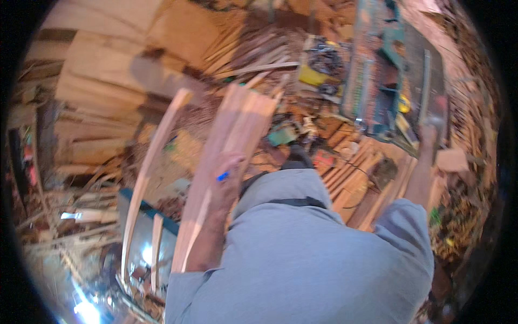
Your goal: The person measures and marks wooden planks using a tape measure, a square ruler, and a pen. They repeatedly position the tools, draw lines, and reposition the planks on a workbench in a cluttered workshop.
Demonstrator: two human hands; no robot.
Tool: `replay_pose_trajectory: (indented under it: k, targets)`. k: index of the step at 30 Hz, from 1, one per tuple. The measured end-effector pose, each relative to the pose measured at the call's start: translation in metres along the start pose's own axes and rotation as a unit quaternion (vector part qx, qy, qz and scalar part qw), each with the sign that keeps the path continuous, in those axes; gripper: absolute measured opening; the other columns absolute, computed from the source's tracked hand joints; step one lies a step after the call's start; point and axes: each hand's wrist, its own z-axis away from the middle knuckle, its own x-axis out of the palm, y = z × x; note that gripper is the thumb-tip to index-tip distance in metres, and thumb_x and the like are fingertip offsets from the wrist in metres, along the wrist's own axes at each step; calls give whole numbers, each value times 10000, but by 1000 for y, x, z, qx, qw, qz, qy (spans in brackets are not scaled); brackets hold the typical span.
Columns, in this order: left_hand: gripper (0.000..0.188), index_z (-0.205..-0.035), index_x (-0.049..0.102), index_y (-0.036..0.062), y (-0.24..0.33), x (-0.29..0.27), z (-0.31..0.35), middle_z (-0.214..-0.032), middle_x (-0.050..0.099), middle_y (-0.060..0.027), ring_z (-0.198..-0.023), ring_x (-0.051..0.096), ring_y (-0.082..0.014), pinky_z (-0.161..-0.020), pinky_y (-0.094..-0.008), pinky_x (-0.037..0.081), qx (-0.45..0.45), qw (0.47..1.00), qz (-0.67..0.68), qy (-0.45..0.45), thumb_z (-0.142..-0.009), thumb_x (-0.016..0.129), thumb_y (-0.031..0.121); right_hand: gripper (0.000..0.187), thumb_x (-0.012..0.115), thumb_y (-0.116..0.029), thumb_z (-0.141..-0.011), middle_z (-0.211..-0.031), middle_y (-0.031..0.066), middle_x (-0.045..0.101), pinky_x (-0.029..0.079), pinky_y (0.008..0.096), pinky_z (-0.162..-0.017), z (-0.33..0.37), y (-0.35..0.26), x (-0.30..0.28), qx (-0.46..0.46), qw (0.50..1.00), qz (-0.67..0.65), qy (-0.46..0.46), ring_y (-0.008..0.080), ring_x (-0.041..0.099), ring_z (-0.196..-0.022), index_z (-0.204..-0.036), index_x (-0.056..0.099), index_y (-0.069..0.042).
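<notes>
In the head view, the wooden boards (pixel 233 129) are slanted along the person's left side, the left grip (pixel 229 166) being laid on them, probably for steadying. The right grip (pixel 430 133) is placed by the dark machine bed (pixel 413 70). Whether either is clenched cannot be told.

Two hands (pixel 229 166) (pixel 430 132); one curved strip (pixel 149 154); one short strip (pixel 156 248); one green machine (pixel 393 46); many boards (pixel 212 146).

Smooth-looking, matt wood is observed in the boards (pixel 243 124) and the curved strip (pixel 152 146). Worn, painted metal is noted on the green machine (pixel 393 54); a dull finish is shown by its dark plate (pixel 413 75). Matt cloth is recorded for the grey shirt (pixel 318 264).
</notes>
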Motion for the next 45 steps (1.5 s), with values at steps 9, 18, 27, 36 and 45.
replay_pose_trajectory:
  k: [9, 18, 27, 36, 45]
  targets:
    - [402, -1034, 706, -12, -6, 36, 4, -1078, 713, -127, -1006, 678, -235, -888, -364, 543, -39, 992, 102, -68, -1122, 463, 296, 795, 825, -596, -763, -1120, 299, 726, 520, 503, -978, 59, 11, -25, 85, 959, 197, 185, 428, 702, -1078, -1201, 692, 54]
    - [459, -1017, 702, -39, 4, 11, 1, -1036, 696, -122, -958, 679, -226, -848, -338, 553, -70, 997, -28, -11, -1133, 442, 322, 445, 810, -356, -912, -1023, 190, 743, 644, 389, -807, 161, -38, 22, 354, 542, -759, -70, 294, 746, -898, -1100, 672, 23]
    - [326, -1037, 706, 1, 8, 10, -7, -1032, 692, -116, -943, 668, -200, -807, -317, 541, -69, 991, 116, -26, -1120, 484, 224, 270, 749, -166, -947, -1031, 129, 733, 628, 381, -825, 163, -12, -13, 118, 752, -609, 222, 248, 730, -948, -1143, 638, -18]
    - [530, -1253, 669, 33, 67, 7, -9, -1148, 665, -105, -874, 618, -131, -637, -254, 504, 78, 988, -106, -77, -798, 898, 182, 321, 679, -76, -989, -1155, 124, 701, 613, 400, -891, 231, -271, -45, -147, 854, -496, -58, 227, 709, -1068, -1286, 572, -18]
    - [666, -1283, 667, 51, 29, -1, 32, -1089, 678, -143, -1006, 695, -342, -807, -426, 583, -35, 950, -299, -81, -711, 928, 268, 349, 736, -103, -965, -1151, 79, 721, 614, 318, -825, 402, -349, 144, 23, 706, -433, -561, 153, 700, -997, -1283, 633, -4]
